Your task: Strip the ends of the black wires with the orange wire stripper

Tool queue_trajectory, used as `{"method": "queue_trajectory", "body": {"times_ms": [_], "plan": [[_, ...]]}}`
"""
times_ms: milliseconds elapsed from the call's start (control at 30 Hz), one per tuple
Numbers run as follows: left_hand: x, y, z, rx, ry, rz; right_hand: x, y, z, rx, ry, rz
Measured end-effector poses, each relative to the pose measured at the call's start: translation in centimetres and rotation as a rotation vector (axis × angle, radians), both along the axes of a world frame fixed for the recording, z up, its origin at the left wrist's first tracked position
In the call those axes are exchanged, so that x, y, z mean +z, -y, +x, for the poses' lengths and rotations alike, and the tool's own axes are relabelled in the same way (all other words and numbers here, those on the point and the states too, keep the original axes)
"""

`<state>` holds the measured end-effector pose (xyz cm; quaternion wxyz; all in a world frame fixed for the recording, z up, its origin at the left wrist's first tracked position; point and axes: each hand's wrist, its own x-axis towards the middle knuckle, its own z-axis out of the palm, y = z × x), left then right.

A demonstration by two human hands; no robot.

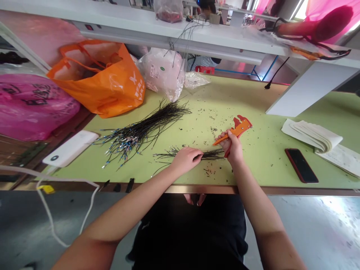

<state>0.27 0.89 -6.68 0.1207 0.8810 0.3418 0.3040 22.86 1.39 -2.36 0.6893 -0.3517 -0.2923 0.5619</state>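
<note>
My right hand (234,148) is closed around the handles of an orange and red wire stripper (241,126), its jaws pointing up and to the right. Just left of it, my left hand (186,159) rests low over a small bundle of black wires (212,154) with its fingers curled onto them. Wire ends stick out on both sides of that hand; its fingertips are partly hidden. Behind and to the left lies a bigger bundle of black wires (149,125), with blue and metallic tips at its near end.
Cut scraps (209,171) litter the green tabletop (258,157). A phone (302,165) and a folded paper pad (312,135) lie at the right. A white power bank-like box (70,149), orange bag (112,86) and pink bag (36,105) stand left. A white shelf (126,22) crosses overhead.
</note>
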Motion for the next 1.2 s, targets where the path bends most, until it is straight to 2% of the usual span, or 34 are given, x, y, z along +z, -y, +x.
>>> {"method": "queue_trajectory", "body": {"times_ms": [333,467,567,667,767,900,1000,1067,1133,1200], "plan": [[0.8,-0.2,-0.5,-0.012,0.231,-0.229,0.5,-0.1,0.2,-0.050,-0.044,-0.009],[0.8,-0.4,-0.5,0.027,0.328,-0.304,0.3,-0.3,0.4,-0.054,-0.039,-0.009],[0.7,-0.4,-0.5,0.041,0.446,-0.451,0.1,-0.4,0.6,-0.045,-0.037,-0.001],[0.5,-0.5,-0.4,0.000,0.519,-0.563,0.2,-0.3,0.7,-0.034,-0.052,0.017],[0.4,-0.5,-0.3,-0.047,0.548,-0.639,0.4,-0.1,0.5,0.028,-0.020,0.036],[0.3,-0.7,-0.3,-0.072,0.535,-0.741,0.2,0.4,0.1,0.219,0.047,0.002],[0.2,-0.8,-0.3,-0.079,0.580,-0.764,-0.3,0.6,-0.1,0.346,0.098,-0.028],[0.2,-0.8,-0.3,-0.085,0.610,-0.745,-0.5,0.6,-0.2,0.373,0.130,-0.036],[0.3,-0.7,-0.5,-0.071,0.606,-0.688,-0.6,0.6,-0.2,0.375,0.143,-0.031],[0.7,-0.5,-0.9,-0.002,0.554,-0.560,-0.5,0.6,-0.1,0.370,0.132,-0.021]]}}
